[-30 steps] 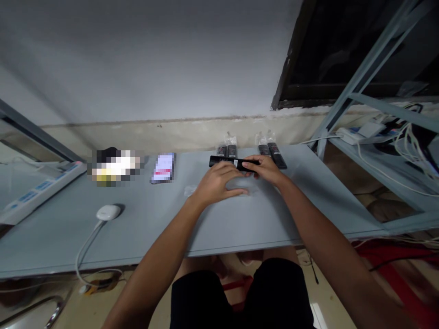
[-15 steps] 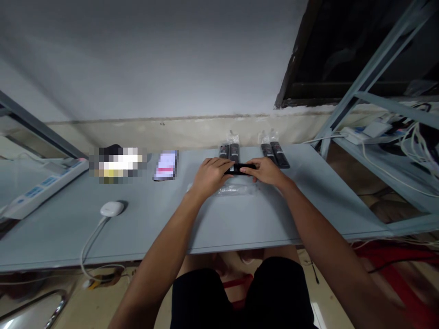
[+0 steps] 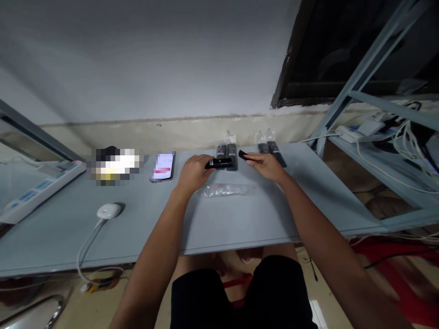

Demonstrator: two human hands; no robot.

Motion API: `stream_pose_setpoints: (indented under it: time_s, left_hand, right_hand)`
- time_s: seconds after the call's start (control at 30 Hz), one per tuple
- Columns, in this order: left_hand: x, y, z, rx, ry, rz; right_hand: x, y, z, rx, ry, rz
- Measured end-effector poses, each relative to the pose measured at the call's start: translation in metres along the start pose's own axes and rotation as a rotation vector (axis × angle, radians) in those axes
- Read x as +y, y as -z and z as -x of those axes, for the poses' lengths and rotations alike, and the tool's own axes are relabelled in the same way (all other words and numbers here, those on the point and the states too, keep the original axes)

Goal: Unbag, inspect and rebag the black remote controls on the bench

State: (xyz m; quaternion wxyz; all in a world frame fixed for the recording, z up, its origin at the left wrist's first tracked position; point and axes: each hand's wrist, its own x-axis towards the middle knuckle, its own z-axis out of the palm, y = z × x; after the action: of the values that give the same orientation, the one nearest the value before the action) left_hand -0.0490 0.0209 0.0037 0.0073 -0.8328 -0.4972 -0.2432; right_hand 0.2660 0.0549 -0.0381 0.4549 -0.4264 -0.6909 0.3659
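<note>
My left hand (image 3: 195,172) is closed around one end of a slim black remote-like device (image 3: 221,163) with a small pale label near the fingers. To its right and apart from it, my right hand (image 3: 264,164) pinches a short dark flat piece (image 3: 242,155), which looks like a cover. An empty clear plastic sleeve (image 3: 222,190) lies crumpled on the table below the hands. Just behind the device are two dark items in clear bags (image 3: 232,148), partly hidden by it. Two more bagged dark items (image 3: 274,148) lie beyond my right hand.
On the grey table (image 3: 236,224), a phone (image 3: 163,165) with a lit screen and a white round gadget (image 3: 109,211) on a cable are at left. Power strips (image 3: 44,189) lie at the left end and on the right rack (image 3: 356,135). A wall stands behind.
My hands have moved apart. The dark flat piece has come away from the black device with my right hand, while the device moved left in my left hand. The plastic sleeve is more exposed.
</note>
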Motion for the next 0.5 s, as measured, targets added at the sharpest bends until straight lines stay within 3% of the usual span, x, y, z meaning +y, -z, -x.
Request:
stream_pose_setpoints:
  time_s: [0.23, 0.5]
  left_hand:
    - [0.0016, -0.0045, -0.0005, 0.000, -0.037, 0.026]
    - [0.0052, -0.0037, -0.0025, -0.017, -0.042, 0.037]
  right_hand:
    - [0.0046, -0.0037, 0.0014, -0.032, -0.091, 0.022]
    - [0.0045, -0.0028, -0.0005, -0.048, 0.080, 0.163]
